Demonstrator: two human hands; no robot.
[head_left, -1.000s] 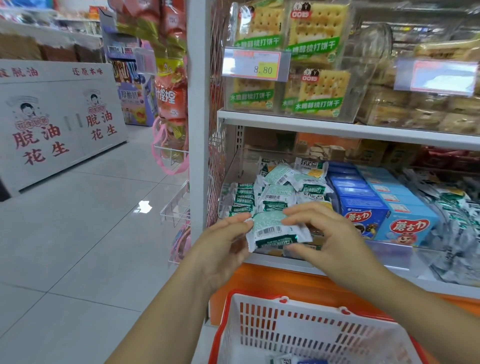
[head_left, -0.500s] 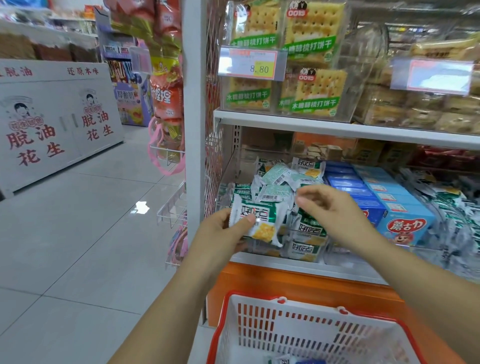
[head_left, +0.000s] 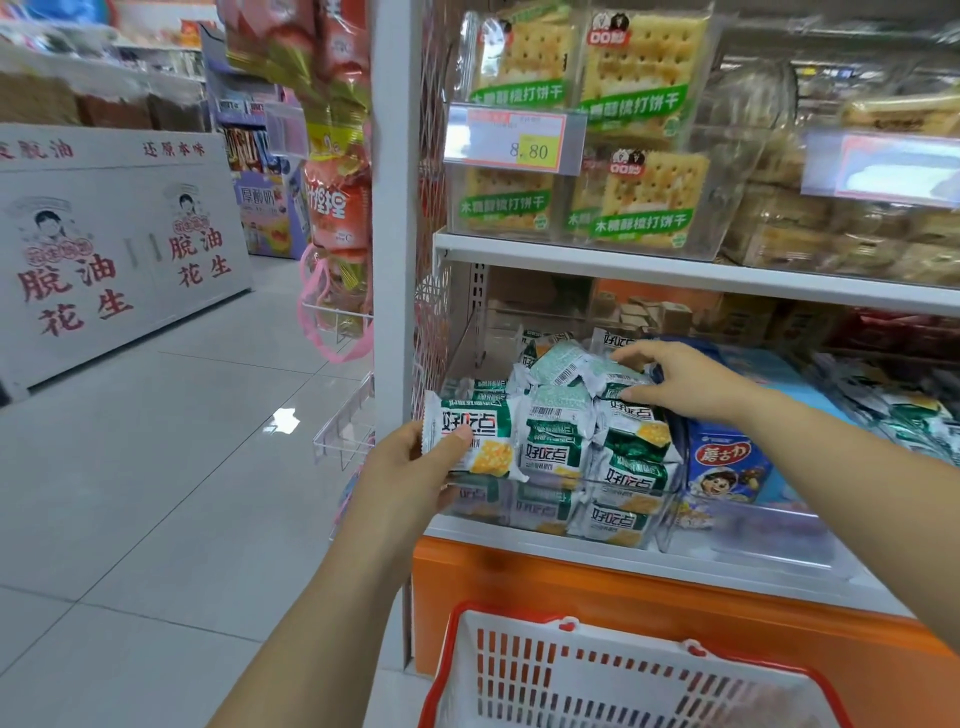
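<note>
my left hand (head_left: 410, 473) grips pack (head_left: 470, 441) | right hand (head_left: 685, 382) pinches top pack (head_left: 613, 376), lying crosswise just beneath it | right nearer

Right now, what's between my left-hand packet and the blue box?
Head view: stacked green foil biscuit packets sit between the held green packet and the blue cartoon box.

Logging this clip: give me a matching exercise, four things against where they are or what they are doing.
1. left hand
2. right hand
3. basket
4. price tag

A. on the upper bin, reads 8.80
B. grips a green-and-white packet
C. below the shelf, red rim
D. on the packet pile

Pairs: 1-B, 2-D, 3-C, 4-A
</note>
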